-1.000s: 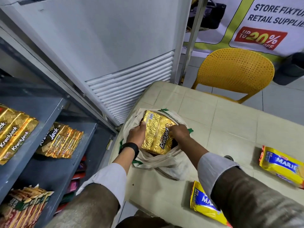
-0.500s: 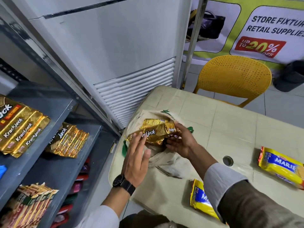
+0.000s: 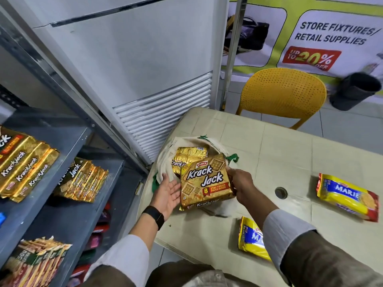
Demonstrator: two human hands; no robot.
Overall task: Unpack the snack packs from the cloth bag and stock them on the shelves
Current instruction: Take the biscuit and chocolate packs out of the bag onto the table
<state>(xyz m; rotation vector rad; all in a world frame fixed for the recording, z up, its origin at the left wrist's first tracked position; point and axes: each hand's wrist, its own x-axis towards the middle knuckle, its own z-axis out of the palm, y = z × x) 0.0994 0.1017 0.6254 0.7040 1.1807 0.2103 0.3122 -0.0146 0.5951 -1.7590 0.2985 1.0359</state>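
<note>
A gold Krack Jack pack (image 3: 205, 183) is held face up just above the cream cloth bag (image 3: 165, 162), which lies on the beige table (image 3: 279, 158). My right hand (image 3: 240, 183) grips the pack's right edge. My left hand (image 3: 167, 193) is open, palm up, beside the pack's left edge, its fingertips near or under it. More gold packs (image 3: 190, 154) show in the bag's mouth. The grey shelves (image 3: 62, 141) on the left hold rows of Krack Jack packs (image 3: 27, 164) on the upper level and further Krack Jack packs (image 3: 83, 181) one level down.
Two yellow Marie packs, one (image 3: 348, 196) at the right and one (image 3: 251, 238) by my right sleeve, lie on the table. A yellow chair (image 3: 284, 96) stands behind the table, a dark bin (image 3: 352, 91) beyond it. A white louvred cabinet (image 3: 145, 79) stands between shelves and table.
My right hand has lifted one Krack Jack pack out of the bag and turned it face up. My left hand let go and opened beside it.
</note>
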